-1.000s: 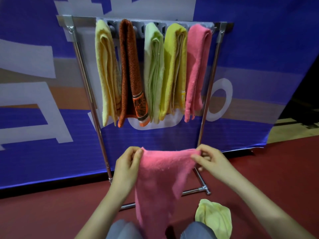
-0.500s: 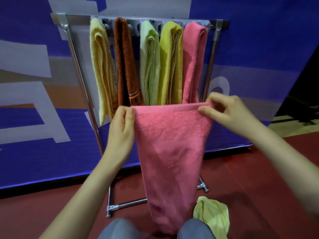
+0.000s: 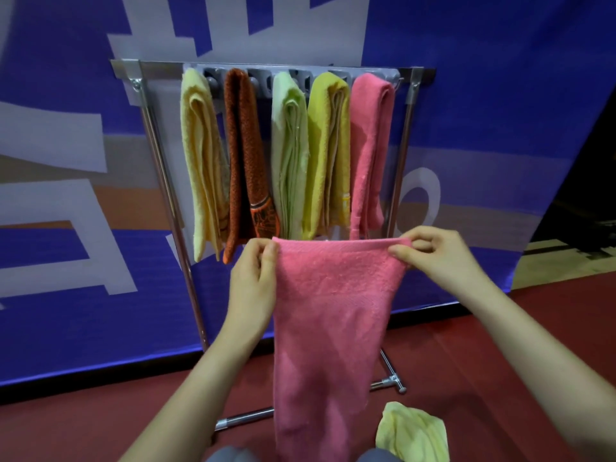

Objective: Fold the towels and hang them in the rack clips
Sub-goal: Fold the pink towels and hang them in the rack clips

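Held towel: long pink terry towel point(image 3: 328, 325) hangs in front of the rack, stretched flat for folding.
Left hand point(image 3: 253, 281): pinches its top left corner.
Right hand point(image 3: 436, 253): pinches the right corner.
Rack point(image 3: 273, 66): five folded towels already clipped.
Floor: crumpled pale yellow towel point(image 3: 411, 431) waits, near right.

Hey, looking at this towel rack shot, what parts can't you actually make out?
- Rack clips, head view: mostly covered by the five hung towels, so whether a free clip remains is unclear.
- Held pink towel: its lower end is cut off by the bottom edge.
- Pale yellow towel on the floor: partly cut off by the bottom edge.
- Lower ends of the light green towel and yellow towel: hidden behind the held pink towel.
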A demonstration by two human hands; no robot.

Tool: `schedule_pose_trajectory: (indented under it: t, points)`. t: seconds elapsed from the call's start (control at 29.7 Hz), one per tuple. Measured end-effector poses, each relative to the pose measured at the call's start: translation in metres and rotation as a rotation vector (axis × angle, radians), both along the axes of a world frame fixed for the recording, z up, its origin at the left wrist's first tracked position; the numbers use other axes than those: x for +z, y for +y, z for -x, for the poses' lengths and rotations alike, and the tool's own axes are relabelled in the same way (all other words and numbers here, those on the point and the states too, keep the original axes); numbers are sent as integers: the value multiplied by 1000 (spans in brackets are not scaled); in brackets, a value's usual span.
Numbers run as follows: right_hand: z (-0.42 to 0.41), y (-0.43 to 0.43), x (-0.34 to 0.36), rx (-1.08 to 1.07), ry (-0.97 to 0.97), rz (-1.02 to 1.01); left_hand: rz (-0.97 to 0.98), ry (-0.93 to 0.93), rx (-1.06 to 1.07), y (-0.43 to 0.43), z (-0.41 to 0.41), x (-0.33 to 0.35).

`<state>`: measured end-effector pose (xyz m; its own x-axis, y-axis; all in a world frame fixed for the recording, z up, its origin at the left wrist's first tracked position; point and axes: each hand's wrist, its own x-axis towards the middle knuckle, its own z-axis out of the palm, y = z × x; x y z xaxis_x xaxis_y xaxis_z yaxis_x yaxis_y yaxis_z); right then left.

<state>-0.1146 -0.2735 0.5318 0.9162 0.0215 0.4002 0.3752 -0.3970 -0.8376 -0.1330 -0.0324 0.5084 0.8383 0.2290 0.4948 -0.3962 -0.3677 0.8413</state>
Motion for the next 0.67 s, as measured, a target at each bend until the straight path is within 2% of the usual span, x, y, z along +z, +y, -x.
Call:
schedule_pose_trajectory:
  t: [0.27,0.67]
  points:
    - [5,14,-12,-22,246,-68,55,127,27,2,10,-23]
    - [9,40,-21,-94,359,-202,161,197,61,-17,17,-26]
